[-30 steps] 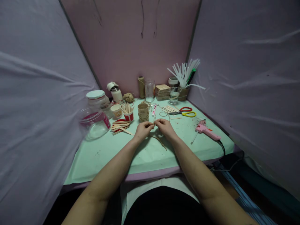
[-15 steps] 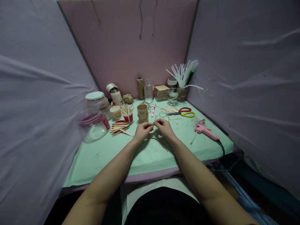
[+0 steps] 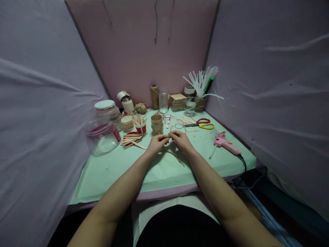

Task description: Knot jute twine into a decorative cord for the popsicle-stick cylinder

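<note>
My left hand [image 3: 157, 143] and my right hand [image 3: 182, 141] meet over the middle of the table, fingertips pinched together on a thin piece of twine [image 3: 175, 157]. One end of it trails down onto the cloth below my hands, and a small loop stands up above my right fingertips. Just beyond my left hand stands a brown twine-wrapped cup [image 3: 157, 125], upright. A pink-and-white cutter [image 3: 169, 122] lies behind my fingers, with loose twine around it. The exact twist between my fingertips is too small to make out.
Scissors [image 3: 203, 125] lie to the right, beyond a pink glue gun [image 3: 227, 144] with a cord. On the left are wooden sticks [image 3: 131, 140], a red cup [image 3: 141, 128] of sticks and clear jars [image 3: 104, 139]. A twine ball [image 3: 141, 108] and stacked wooden squares [image 3: 178, 102] stand behind.
Almost nothing differs. Both hands keep their pinch on the twine, with only a slight shift of the fingers and of the whole view.
</note>
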Motion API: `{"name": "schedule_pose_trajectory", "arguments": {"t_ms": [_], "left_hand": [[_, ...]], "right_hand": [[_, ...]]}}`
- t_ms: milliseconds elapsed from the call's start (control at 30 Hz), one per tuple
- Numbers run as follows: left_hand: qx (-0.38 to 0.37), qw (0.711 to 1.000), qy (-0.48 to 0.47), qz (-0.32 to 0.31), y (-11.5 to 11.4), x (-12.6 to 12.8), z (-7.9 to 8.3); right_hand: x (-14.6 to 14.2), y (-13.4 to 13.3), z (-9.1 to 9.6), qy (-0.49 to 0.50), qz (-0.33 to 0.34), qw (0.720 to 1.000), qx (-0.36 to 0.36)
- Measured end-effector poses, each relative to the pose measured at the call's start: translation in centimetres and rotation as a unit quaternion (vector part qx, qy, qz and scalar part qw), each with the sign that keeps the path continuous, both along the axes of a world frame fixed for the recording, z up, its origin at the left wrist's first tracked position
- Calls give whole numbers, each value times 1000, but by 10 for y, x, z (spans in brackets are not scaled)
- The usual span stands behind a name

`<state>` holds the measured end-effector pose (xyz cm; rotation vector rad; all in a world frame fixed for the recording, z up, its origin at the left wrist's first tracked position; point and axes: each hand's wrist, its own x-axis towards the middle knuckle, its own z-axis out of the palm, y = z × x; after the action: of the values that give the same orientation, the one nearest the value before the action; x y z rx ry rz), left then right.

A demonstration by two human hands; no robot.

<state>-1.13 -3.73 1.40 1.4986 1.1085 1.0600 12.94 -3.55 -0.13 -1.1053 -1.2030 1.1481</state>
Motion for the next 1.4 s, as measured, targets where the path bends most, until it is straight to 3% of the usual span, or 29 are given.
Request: {"name": "schedule_pose_trajectory", "arguments": {"t_ms": [133,233,567,767,900,1000,1067,1167,1233,1400], "left_hand": [[-68,997,-26,-7,0,1,-4],[-123,989,-53,-59,0,1,-7],[-223,956,-116,-154,-1,-12,4],[-206,953,-9,-221,1,-20,11],[-203,936,92,-271,1,-27,14],[-147,934,147,-292,0,-29,15],[-83,953,134,-257,0,-26,15],[-27,995,25,-90,1,-15,14],[-23,999,-45,-18,2,-7,11],[-57,987,-151,3,4,7,-3]], "right_hand": [[1,1,2,10,-67,997,22],[3,2,4,18,-112,993,30],[8,4,3,59,-151,986,23],[11,5,2,68,-182,981,19],[12,7,-1,45,-194,980,15],[10,8,-1,43,-172,984,7],[8,6,-1,43,-141,989,8],[3,3,2,29,-100,994,29],[0,0,4,11,-84,995,48],[-6,-5,5,-16,-57,994,95]]}}
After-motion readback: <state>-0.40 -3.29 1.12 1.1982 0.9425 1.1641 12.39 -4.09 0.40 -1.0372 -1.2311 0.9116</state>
